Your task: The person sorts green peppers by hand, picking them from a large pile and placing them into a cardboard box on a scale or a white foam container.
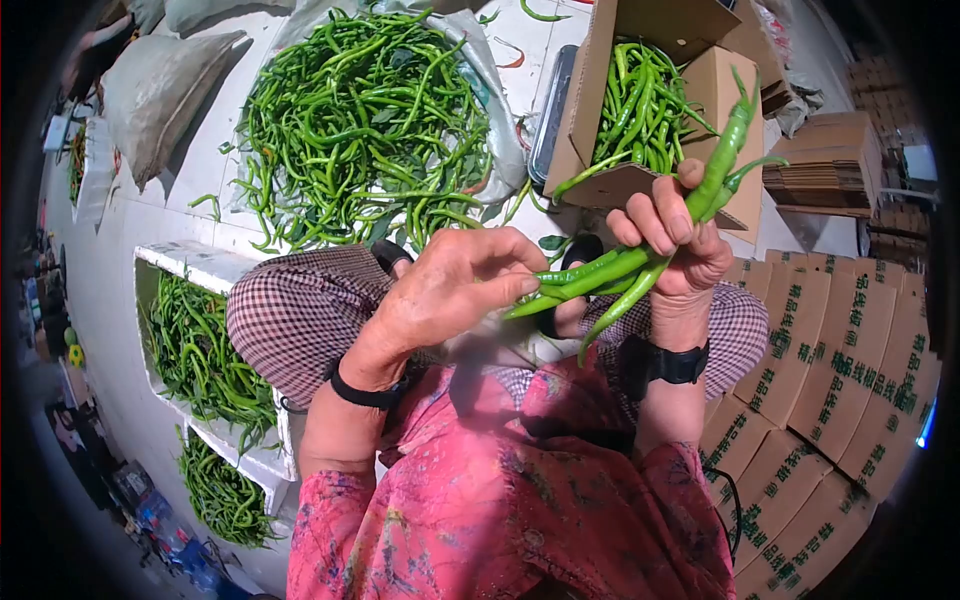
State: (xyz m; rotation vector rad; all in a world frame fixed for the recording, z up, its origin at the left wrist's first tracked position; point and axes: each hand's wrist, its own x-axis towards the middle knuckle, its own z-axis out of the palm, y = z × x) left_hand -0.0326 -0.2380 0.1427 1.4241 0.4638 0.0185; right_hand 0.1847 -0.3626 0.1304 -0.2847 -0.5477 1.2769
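Note:
A small bunch of long green chili peppers [640,265] lies across my right hand [675,235], whose fingers are wrapped round it. The stem ends point up and to the right, and one pepper's thin tip hangs down. At the bunch's left end, my left hand [465,285] pinches a pepper between thumb and forefinger; its other fingers are curled and partly hidden. Beyond my hands, a large heap of green chili peppers [360,130] spills over a pale plastic sack [497,130]. An open cardboard box [575,110] holds more peppers, lying mostly lengthwise.
Left of my knees stand white foam boxes [205,258] filled with peppers. Flattened printed cartons [800,340] lie at the right, with stacked cardboard [825,165] behind. A dark flat device [552,115] sits beside the open box. A full sack [165,95] rests at upper left.

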